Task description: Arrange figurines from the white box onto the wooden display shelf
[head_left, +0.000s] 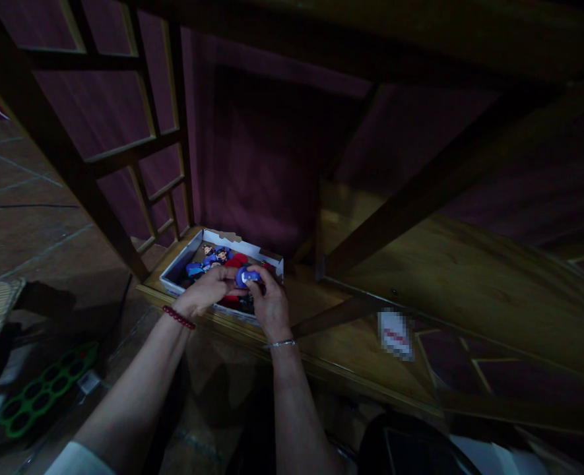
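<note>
Both hands were found closed by the fingertips on one small item, the left hand (210, 288) at its near-left edge and the right hand (270, 300) with the thumb across its face.

Largest in view was a dark wooden frame (130, 154) with lattice bars, backed by purple cloth (272, 138). At its foot ran a wooden shelf (306, 291), which bore the work. A shallow white box (252, 251) rested at the left end of this shelf, directly beneath the hands; that placing, in the inspector's judgement, kept its contents within easy reach and would catch a dropped piece.

To the right, well apart from the box, lay a pale item (395, 335) with reddish print; its blurring prevented identification. A red beaded bracelet (178, 318) circled the left wrist and a thin metallic band (280, 344) the right.

Inside the box were loose blue figures (222, 254) and red pieces (236, 259), heaped without evident order; the hands hid part of the heap.

Smallest was the blue piece (246, 277) itself, held above the box's contents. Its slight size presumably accounted for the fingertip hold, which left its pale-marked face exposed upward, apparently for viewing.
</note>
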{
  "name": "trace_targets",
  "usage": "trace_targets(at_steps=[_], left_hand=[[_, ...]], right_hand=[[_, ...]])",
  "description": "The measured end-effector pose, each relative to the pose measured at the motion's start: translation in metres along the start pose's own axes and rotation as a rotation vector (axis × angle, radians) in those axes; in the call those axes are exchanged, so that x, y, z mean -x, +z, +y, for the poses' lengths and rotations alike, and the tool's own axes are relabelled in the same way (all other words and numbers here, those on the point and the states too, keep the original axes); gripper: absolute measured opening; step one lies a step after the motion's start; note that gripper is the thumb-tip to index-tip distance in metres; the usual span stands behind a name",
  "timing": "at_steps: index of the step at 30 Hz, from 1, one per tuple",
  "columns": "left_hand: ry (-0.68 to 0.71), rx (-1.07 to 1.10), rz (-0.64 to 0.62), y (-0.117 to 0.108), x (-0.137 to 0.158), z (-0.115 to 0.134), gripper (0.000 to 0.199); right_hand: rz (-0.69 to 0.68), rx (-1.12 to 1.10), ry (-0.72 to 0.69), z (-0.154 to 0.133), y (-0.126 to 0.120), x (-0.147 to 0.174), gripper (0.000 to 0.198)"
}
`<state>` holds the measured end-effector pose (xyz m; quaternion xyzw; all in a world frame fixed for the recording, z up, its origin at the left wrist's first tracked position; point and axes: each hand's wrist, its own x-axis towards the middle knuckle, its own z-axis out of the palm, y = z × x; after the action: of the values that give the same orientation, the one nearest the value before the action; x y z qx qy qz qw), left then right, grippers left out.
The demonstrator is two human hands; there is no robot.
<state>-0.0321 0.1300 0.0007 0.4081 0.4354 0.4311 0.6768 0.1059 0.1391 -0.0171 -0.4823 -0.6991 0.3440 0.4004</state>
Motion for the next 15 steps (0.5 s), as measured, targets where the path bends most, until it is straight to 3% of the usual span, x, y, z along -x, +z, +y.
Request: trace_targets(at_steps=[15], left_hand=[[-0.021, 0.061, 0.071, 0.0062, -0.0020, -0.0029, 0.027]], right_hand=[[0.019, 0.112, 0.037, 0.0043, 0.0052, -0.0002, 0.024]])
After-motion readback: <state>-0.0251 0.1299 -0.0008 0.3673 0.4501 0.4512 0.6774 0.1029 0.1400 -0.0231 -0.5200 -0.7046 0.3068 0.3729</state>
